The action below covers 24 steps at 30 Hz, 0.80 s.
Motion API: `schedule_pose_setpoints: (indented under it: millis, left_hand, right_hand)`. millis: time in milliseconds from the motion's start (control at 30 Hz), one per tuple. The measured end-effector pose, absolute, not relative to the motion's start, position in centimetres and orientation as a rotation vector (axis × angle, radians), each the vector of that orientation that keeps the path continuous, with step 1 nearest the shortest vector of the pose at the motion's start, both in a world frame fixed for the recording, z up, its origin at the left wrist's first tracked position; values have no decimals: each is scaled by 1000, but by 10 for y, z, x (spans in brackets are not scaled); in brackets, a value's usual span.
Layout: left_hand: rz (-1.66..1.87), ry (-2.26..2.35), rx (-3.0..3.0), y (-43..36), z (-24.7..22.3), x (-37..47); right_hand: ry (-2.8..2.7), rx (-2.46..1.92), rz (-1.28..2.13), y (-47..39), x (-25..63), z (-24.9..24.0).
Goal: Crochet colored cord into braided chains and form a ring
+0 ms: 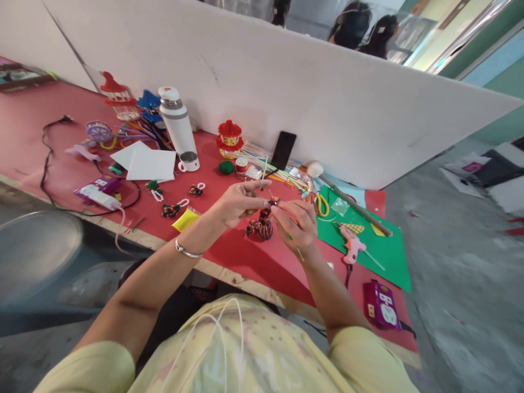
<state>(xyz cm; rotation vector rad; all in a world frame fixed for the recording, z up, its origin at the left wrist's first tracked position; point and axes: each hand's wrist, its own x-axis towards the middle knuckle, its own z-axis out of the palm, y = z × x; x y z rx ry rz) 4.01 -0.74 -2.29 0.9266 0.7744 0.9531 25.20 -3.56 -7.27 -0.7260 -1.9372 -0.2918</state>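
Above the red tabletop (229, 248), my left hand (239, 206) and my right hand (298, 222) meet with fingertips pinched on a small piece of dark multicoloured yarn (264, 228). Its thicker bundle shows just below the fingers; whether that part hangs or rests on the table I cannot tell. A thin pale strand runs down by my right palm. To the left lie similar yarn pieces with white bead loops: a multicoloured one (170, 210), a smaller one (197, 189) and a green one (154, 188). A yellow packet (185, 219) lies beside my left forearm.
Behind stand a white thermos (178, 128), a red-roofed craft pavilion (230, 139) and a black phone (284, 150) against the white partition (262, 82). At right are yellow-handled scissors (322, 205), a stick (356, 202), a pink glue gun (352, 245) and a purple power socket (382, 305).
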Motion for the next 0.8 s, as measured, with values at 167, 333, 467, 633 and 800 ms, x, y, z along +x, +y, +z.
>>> schedule_pose_setpoints:
  millis: [167,333,467,633,800]
  left_hand:
    - [854,812,1125,-1,-21,26]
    - [775,863,1336,3,-20,20]
    - [670,711,1319,-1,-13,20]
    - [790,647,1184,-4,-17,28]
    - [883,704,1104,-4,-29,29]
  right_hand:
    - [-2080,-593,162,-30,254,-39]
    - [-2060,-695,613,-29,262,-16]
    - [-1710,-709,1069,-25,262,-35]
    - [-1345,-642,1149,-27,235,-73]
    - [-1547,-746,677,-38,221,-76]
